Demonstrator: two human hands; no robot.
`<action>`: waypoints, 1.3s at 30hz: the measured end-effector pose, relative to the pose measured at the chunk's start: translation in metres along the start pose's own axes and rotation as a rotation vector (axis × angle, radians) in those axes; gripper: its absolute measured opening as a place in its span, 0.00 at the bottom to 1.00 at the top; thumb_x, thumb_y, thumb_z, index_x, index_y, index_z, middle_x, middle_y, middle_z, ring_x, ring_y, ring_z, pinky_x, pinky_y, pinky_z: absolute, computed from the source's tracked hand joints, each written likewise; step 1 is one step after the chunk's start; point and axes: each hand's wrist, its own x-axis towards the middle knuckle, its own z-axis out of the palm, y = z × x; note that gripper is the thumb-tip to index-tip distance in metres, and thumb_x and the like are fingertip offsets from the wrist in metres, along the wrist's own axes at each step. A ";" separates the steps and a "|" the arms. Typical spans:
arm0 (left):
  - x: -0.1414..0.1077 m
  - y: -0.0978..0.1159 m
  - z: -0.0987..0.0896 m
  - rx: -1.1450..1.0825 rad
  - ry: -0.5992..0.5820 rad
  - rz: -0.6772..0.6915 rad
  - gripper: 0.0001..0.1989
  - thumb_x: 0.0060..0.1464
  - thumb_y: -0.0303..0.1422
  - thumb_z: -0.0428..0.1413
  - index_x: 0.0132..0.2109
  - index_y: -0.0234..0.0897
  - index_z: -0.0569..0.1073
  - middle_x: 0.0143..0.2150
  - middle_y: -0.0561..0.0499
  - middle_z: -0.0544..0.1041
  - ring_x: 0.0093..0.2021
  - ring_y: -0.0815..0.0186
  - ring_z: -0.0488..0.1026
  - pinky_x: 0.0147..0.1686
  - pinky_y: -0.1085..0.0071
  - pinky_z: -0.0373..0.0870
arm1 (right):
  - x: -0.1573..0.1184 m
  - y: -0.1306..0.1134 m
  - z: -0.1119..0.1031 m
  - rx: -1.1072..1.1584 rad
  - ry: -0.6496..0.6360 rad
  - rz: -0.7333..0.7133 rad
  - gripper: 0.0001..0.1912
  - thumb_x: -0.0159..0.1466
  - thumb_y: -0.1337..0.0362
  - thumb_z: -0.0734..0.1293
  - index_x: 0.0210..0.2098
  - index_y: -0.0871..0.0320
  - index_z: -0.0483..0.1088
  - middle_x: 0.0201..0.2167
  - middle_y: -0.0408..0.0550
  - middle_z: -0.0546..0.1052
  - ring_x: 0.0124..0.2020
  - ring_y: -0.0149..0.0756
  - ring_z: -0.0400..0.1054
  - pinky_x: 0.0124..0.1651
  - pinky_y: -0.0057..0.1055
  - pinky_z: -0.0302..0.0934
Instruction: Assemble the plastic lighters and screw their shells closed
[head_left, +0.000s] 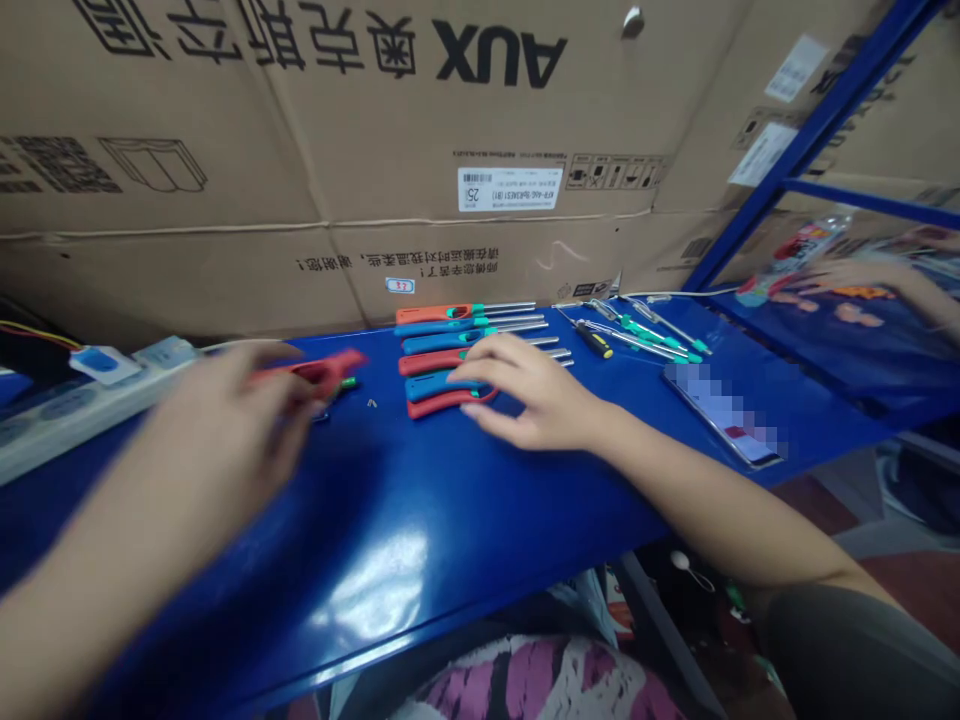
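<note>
My left hand (pixel 217 410), smeared by motion, is closed around a red lighter handle (pixel 330 372) above the left part of the table. Close behind that handle shows a small green part, and a dark piece is partly hidden under the fingers. Several long-necked gas lighters (pixel 431 344) with orange, blue and red handles lie in a row, metal tubes pointing right. My right hand (pixel 536 395) is over the near end of this row. Its thumb and forefinger close on the nearest red lighter (pixel 442 403), while the other fingers cover part of the blue ones.
Right of the row lie a yellow-and-black screwdriver (pixel 596 340), several metal tubes with green ends (pixel 660 345) and a phone (pixel 724 415). A white power strip (pixel 71 410) runs along the left. Cardboard (pixel 360 190) walls the back. Another person's arm (pixel 885 280) reaches beyond the blue frame, near a bottle (pixel 799 255).
</note>
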 end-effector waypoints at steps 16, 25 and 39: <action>-0.015 0.068 0.064 -0.477 -0.177 0.256 0.17 0.66 0.36 0.54 0.60 0.43 0.67 0.58 0.45 0.73 0.56 0.58 0.72 0.55 0.61 0.72 | -0.005 -0.003 -0.005 0.076 -0.727 0.189 0.04 0.64 0.66 0.69 0.36 0.58 0.69 0.35 0.43 0.72 0.32 0.32 0.63 0.34 0.27 0.52; -0.009 0.056 0.080 -0.607 -0.102 0.126 0.17 0.63 0.36 0.59 0.57 0.42 0.70 0.54 0.48 0.76 0.53 0.61 0.75 0.55 0.61 0.73 | -0.008 0.002 -0.021 -0.019 -0.788 0.314 0.03 0.63 0.68 0.67 0.33 0.58 0.67 0.36 0.45 0.72 0.31 0.31 0.62 0.32 0.28 0.49; -0.007 0.052 0.079 -0.564 -0.064 0.049 0.16 0.60 0.34 0.59 0.55 0.40 0.72 0.47 0.48 0.78 0.46 0.59 0.74 0.49 0.59 0.74 | -0.006 0.010 -0.031 0.173 -0.833 0.419 0.12 0.68 0.64 0.64 0.28 0.59 0.71 0.22 0.41 0.71 0.21 0.27 0.60 0.27 0.26 0.49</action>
